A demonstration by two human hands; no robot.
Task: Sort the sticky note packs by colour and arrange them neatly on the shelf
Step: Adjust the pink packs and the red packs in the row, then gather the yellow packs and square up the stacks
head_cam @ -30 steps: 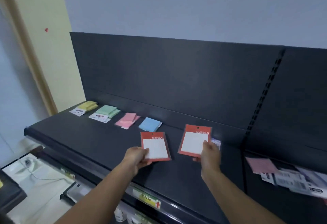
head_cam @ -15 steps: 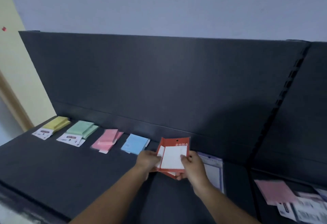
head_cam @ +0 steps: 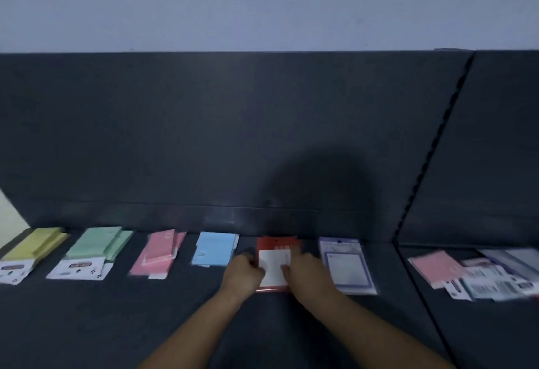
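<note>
On the dark shelf (head_cam: 87, 325) a row of packs lies along the back: yellow (head_cam: 35, 244), green (head_cam: 93, 244), pink (head_cam: 159, 253) and blue (head_cam: 214, 249). Right of the blue one lie the red-framed packs (head_cam: 275, 250), stacked flat on the shelf. My left hand (head_cam: 243, 274) holds their left edge and my right hand (head_cam: 307, 271) presses on their right side. A purple-framed pack (head_cam: 345, 265) lies just right of them.
On the neighbouring shelf section at the right sits a loose heap of packs (head_cam: 478, 275), with a pink one at its left. A dark back panel (head_cam: 262, 135) rises behind the whole row. A slotted upright (head_cam: 431, 147) divides the two sections.
The two red packs, held apart a second ago, were brought together and laid down on the shelf between the blue and purple packs. The view has swung right and closer.
</note>
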